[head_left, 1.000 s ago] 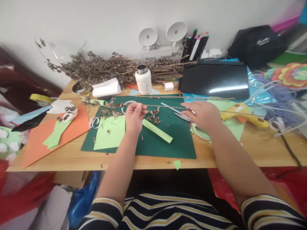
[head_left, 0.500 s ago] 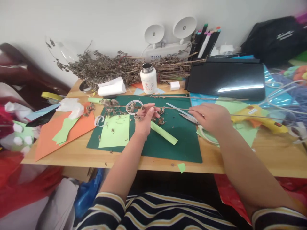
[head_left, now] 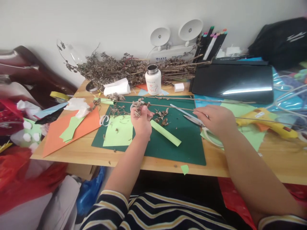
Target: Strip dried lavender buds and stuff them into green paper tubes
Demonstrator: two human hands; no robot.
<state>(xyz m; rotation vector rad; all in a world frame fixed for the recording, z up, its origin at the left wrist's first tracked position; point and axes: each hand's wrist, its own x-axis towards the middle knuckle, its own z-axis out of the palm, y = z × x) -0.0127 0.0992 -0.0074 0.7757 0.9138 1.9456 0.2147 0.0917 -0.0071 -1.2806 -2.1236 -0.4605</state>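
A long dried plant stem (head_left: 172, 106) stretches across the space above the green cutting mat (head_left: 189, 147). My right hand (head_left: 216, 120) is closed round its bare right part. My left hand (head_left: 142, 123) curls round the leafy part farther left, with crumpled dry leaves (head_left: 137, 108) bunched at the fingers. Loose leaves (head_left: 163, 117) lie on the mat beside a rolled green paper tube (head_left: 166, 133). Scissors (head_left: 193, 120) rest under the stem, near my right hand. A light green paper square (head_left: 118, 132) with leaf bits on it lies left of my left hand.
A bundle of dried plants (head_left: 115, 68) runs along the wall. In front of it stand an open white bottle (head_left: 153, 80) and a white paper roll (head_left: 117, 87). At the right are a black tray-like object (head_left: 232, 80) and a yellow glue gun (head_left: 256, 116); orange paper (head_left: 54, 140) lies left.
My left hand has slid left along the stem, and more leaves are gathered at its fingers. My right hand keeps its grip. The camera view has shifted slightly.
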